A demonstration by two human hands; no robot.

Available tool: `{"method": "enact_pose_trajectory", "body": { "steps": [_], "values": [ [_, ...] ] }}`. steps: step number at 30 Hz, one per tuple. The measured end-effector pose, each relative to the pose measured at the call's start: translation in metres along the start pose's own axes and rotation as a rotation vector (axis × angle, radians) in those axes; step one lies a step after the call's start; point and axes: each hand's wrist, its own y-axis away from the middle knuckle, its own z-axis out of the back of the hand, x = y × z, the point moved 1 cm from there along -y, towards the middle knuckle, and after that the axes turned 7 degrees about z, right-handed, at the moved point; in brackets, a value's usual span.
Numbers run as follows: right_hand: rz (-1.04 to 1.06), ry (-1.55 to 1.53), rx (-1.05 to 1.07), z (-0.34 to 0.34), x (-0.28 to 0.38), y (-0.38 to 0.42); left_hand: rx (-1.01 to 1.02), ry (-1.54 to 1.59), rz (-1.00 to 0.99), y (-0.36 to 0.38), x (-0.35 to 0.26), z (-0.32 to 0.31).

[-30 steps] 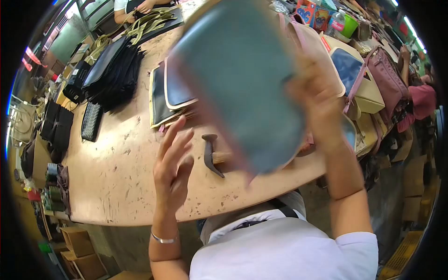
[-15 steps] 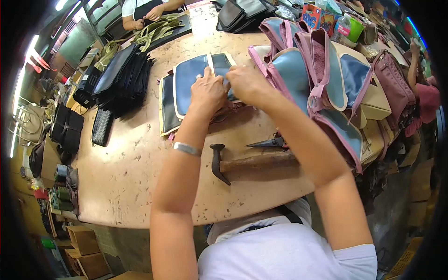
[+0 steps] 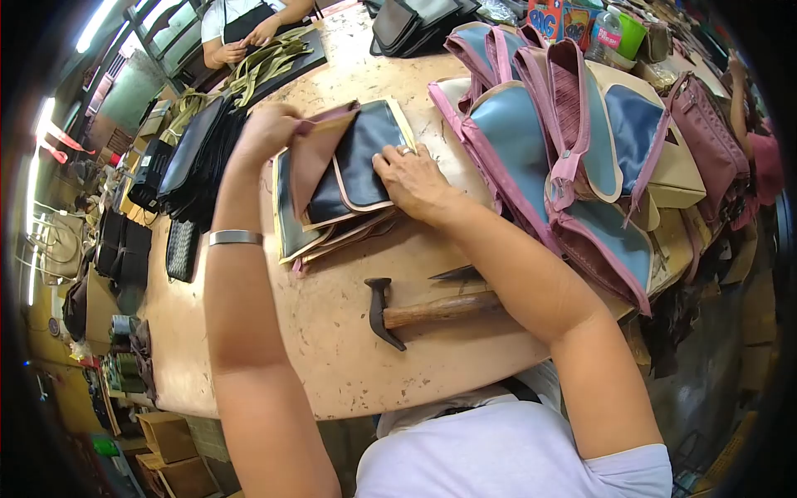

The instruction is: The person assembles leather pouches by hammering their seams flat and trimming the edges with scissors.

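In front of me on the table lies a dark blue bag piece point(image 3: 363, 158) with cream edging, several layers thick. My left hand point(image 3: 267, 133) is closed on the edge of its lifted flap point(image 3: 322, 149), whose brownish underside faces me. At the piece's right side, my right hand point(image 3: 418, 184) rests with its fingers spread on the dark blue surface. Nearer to me lie a hammer point(image 3: 432, 311) with a wooden handle and a dark pointed blade point(image 3: 455, 273), partly hidden under my right forearm.
Blue bags with pink trim point(image 3: 515, 124) are heaped on the right. On the left are a stack of black pieces point(image 3: 195, 162) and a woven black item point(image 3: 181, 249). A co-worker's hands point(image 3: 249, 41) are over olive straps point(image 3: 270, 66) at the far side.
My left hand has moved left and lifted the flap, turning up its brown underside. My right hand has shifted lower and opened out on the dark blue surface.
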Motion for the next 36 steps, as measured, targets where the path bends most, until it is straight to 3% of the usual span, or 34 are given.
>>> {"method": "enact_pose_trajectory", "body": {
  "steps": [3, 6, 7, 9, 11, 13, 16, 18, 19, 21, 23, 24, 26, 29, 33, 34, 36],
  "values": [
    [0.086, 0.192, -0.061, -0.008, -0.003, -0.003, -0.07, 0.263, -0.147, -0.001, 0.011, 0.036],
    [0.096, 0.129, 0.029, -0.001, -0.007, -0.003, -0.141, 0.434, -0.08, 0.011, 0.007, 0.072],
    [0.072, 0.109, 0.078, 0.004, -0.006, -0.003, -0.228, 0.314, -0.04, 0.039, -0.011, 0.08],
    [0.021, 0.076, 0.167, 0.013, -0.005, -0.005, -0.172, 0.395, -0.189, 0.007, 0.045, 0.092],
    [0.027, 0.064, 0.144, 0.01, -0.007, -0.006, -0.182, 0.578, -0.14, 0.02, 0.043, 0.068],
    [0.037, 0.063, 0.201, 0.022, -0.004, -0.014, -0.067, 0.431, -0.157, 0.041, 0.03, 0.051],
    [0.107, 0.041, 0.046, 0.023, 0.01, -0.039, -0.044, 0.519, -0.179, 0.054, 0.009, 0.033],
    [0.096, -0.044, -0.021, 0.012, 0.02, -0.057, -0.103, 0.439, -0.164, 0.055, 0.005, 0.02],
    [0.06, -0.164, 0.085, 0.005, 0.022, -0.068, -0.143, 0.362, -0.14, 0.063, -0.004, 0.011],
    [0.008, -0.296, 0.102, -0.013, 0.027, -0.082, -0.189, 0.241, -0.127, 0.076, -0.015, -0.007],
    [0.05, -0.138, 0.247, -0.022, 0.029, -0.087, -0.241, -0.151, -0.184, 0.097, -0.029, -0.02],
    [-0.013, -0.184, 0.106, -0.03, 0.032, -0.085, -0.322, -0.233, -0.281, 0.109, -0.029, -0.031],
    [0.046, -0.103, 0.13, -0.038, 0.028, -0.086, -0.401, -0.366, -0.361, 0.142, -0.035, -0.045],
    [0.028, -0.046, 0.116, -0.029, 0.03, -0.092, -0.475, -0.169, -0.339, 0.153, -0.017, -0.049],
    [0.032, -0.05, 0.116, -0.032, 0.025, -0.112, -0.384, -0.051, -0.302, 0.146, -0.009, -0.056],
    [0.1, 0.014, 0.029, -0.039, 0.02, -0.115, -0.352, -0.007, -0.29, 0.143, -0.01, -0.053],
    [-0.144, -0.452, 0.008, -0.047, 0.003, -0.123, -0.346, 0.041, -0.256, 0.138, -0.009, -0.057]
  ]
}}
